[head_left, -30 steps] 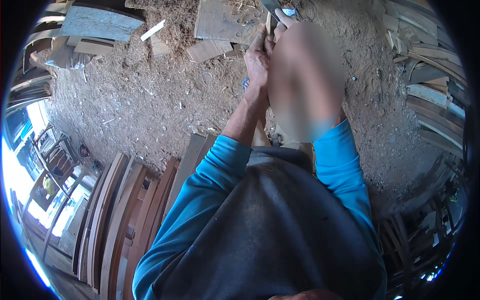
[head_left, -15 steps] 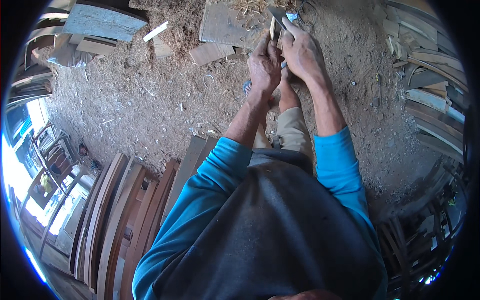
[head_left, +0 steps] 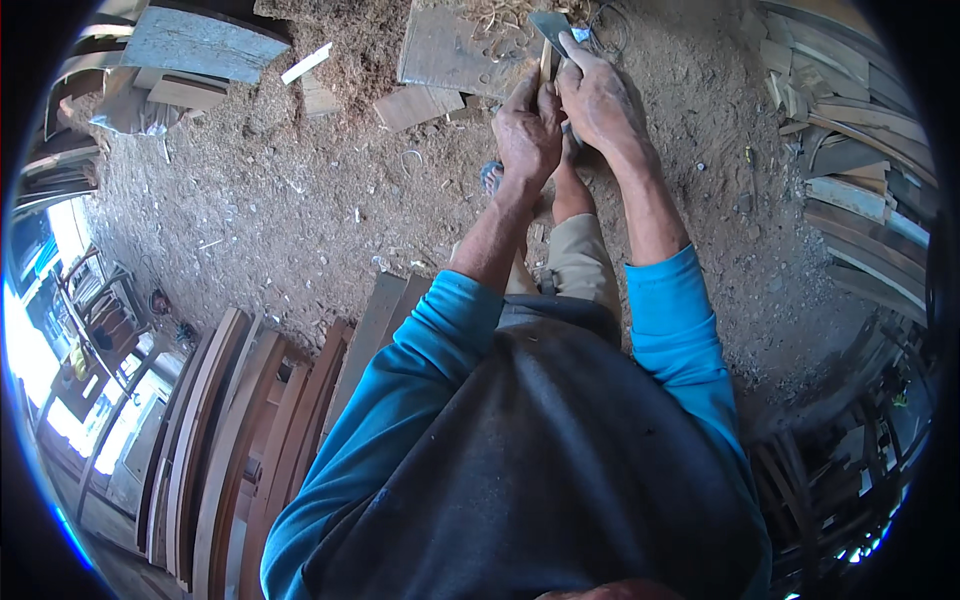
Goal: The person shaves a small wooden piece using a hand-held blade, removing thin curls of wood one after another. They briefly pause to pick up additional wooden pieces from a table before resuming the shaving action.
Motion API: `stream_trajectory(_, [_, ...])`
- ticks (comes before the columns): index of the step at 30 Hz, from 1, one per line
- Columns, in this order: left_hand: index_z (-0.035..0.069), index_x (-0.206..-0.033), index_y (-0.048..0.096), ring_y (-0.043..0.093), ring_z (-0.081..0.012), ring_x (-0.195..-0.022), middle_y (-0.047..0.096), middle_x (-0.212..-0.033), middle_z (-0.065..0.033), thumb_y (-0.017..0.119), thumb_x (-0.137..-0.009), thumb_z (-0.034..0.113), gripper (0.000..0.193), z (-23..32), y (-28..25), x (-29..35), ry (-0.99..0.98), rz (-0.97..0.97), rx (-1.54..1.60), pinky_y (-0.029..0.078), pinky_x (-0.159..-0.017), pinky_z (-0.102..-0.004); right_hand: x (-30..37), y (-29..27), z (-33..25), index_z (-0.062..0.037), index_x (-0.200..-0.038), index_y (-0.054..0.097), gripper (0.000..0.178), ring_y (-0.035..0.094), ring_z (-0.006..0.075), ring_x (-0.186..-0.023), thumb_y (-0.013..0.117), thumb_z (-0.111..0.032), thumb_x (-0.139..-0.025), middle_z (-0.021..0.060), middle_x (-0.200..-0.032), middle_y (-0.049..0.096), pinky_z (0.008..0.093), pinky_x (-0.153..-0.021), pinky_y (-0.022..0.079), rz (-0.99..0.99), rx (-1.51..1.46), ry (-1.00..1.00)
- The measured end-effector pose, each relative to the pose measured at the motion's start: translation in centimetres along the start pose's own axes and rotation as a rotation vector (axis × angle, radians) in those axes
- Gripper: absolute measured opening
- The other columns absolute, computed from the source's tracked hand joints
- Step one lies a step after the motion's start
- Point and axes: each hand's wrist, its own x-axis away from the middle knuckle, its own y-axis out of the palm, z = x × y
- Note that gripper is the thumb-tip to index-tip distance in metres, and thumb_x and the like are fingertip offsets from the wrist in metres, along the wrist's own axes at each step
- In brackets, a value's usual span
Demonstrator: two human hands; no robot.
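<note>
Both of my arms reach to the top middle of the head view. My left hand (head_left: 528,138) is closed around a narrow, pale wooden stick (head_left: 546,60), whose upper end stands out past the fingers. My right hand (head_left: 602,105) grips a flat, dark grey-green rectangular piece (head_left: 549,26), with one finger stretched along its edge. Whether that piece is sandpaper or a thin blade cannot be made out. It lies across the stick's top end. The two hands are close beside each other, and the lower part of the stick is hidden in my left hand.
A wooden board (head_left: 450,52) with curly shavings (head_left: 500,18) lies beyond my hands. Wood offcuts (head_left: 418,107) and sawdust cover the ground nearby. Stacked planks (head_left: 235,430) stand at the lower left, and more timber (head_left: 870,215) is piled along the right.
The flat grey-green piece has tilted and shifted slightly up and left on the stick, its face showing more. My right hand has moved slightly left with it. The left hand keeps its hold.
</note>
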Motion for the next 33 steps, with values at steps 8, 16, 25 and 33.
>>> stream_trajectory(8, [-0.001, -0.123, 0.071, 0.073, -0.0183, -0.079, 0.077, -0.089, -0.0143, 0.063, -0.103, 0.018, 0.028, 0.8, -2.1, 0.3, 0.082, 0.129, -0.033, 0.057, -0.073, -0.0339, -0.4, -2.1, 2.0, -0.0095, -0.142, 0.065, 0.041, 0.048, 0.0046, -0.065, 0.062, -0.019, -0.103, -0.0069, -0.078, 0.053, 0.024, -0.058, 0.043, -0.155, -0.88, 0.274])
stream_trajectory(16, [0.0, -0.112, 0.074, 0.071, -0.0168, -0.077, 0.076, -0.086, -0.0133, 0.073, -0.096, 0.017, 0.023, 0.3, -2.7, 0.8, -0.055, 0.159, -0.007, 0.056, -0.073, -0.0331, 1.5, 0.1, 4.0, -0.0021, -0.143, 0.062, 0.044, 0.065, 0.0172, -0.075, 0.057, -0.022, -0.104, 0.0085, -0.095, 0.072, 0.0335, -0.07, 0.052, 0.026, -0.591, 0.117])
stream_trajectory(25, [0.001, -0.11, 0.076, 0.066, -0.0125, -0.072, 0.073, -0.082, -0.0094, 0.077, -0.093, 0.015, 0.022, -1.4, -2.8, 0.2, 0.081, 0.188, -0.125, 0.053, -0.068, -0.0301, 6.2, 1.2, 0.3, -0.0113, -0.144, 0.061, 0.045, 0.072, 0.0432, -0.095, 0.052, -0.024, -0.103, 0.0271, -0.103, 0.072, 0.0499, -0.083, 0.055, -0.002, -0.196, 0.006])
stream_trajectory(33, [-0.004, -0.114, 0.074, 0.07, -0.0143, -0.08, 0.077, -0.097, -0.0107, 0.07, -0.101, 0.016, 0.024, -0.5, -2.3, 0.6, -0.22, 0.018, 0.392, 0.058, -0.072, -0.0307, 6.2, 1.3, 1.2, -0.0109, -0.144, 0.061, 0.045, 0.07, 0.0447, -0.105, 0.052, -0.023, -0.102, 0.0286, -0.112, 0.071, 0.0505, -0.087, 0.055, -0.002, -0.278, 0.004])
